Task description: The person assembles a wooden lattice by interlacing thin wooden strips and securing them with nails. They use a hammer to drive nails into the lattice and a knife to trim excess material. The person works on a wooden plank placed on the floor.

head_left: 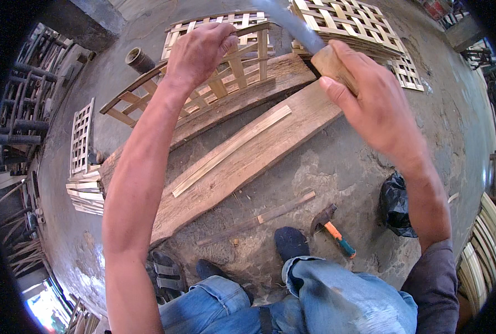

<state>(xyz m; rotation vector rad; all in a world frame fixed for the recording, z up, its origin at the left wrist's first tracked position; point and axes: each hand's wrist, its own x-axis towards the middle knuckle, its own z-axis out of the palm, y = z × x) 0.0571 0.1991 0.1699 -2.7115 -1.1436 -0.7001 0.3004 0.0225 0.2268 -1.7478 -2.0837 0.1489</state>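
One slatted wooden lattice panel (pixel 235 71); one wood-handled blade (pixel 302 29), blurred.
Left hand (pixel 199 51) grips the panel's top edge, at the farther of two rough planks (pixel 294 69); right hand (pixel 373 97) clenches the blade's handle (pixel 327 62).

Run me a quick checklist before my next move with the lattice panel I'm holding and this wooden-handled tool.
1. Left hand gripping the lattice panel by its top edge: ok.
2. Right hand wrapped around the wooden-handled tool: ok.
3. Sharpness of the tool's far end: cannot tell, it is blurred.
4. Front plank free of loose pieces: not ok, a loose slat lies on it.
5. Hammer off the front plank: ok, it lies on the floor.
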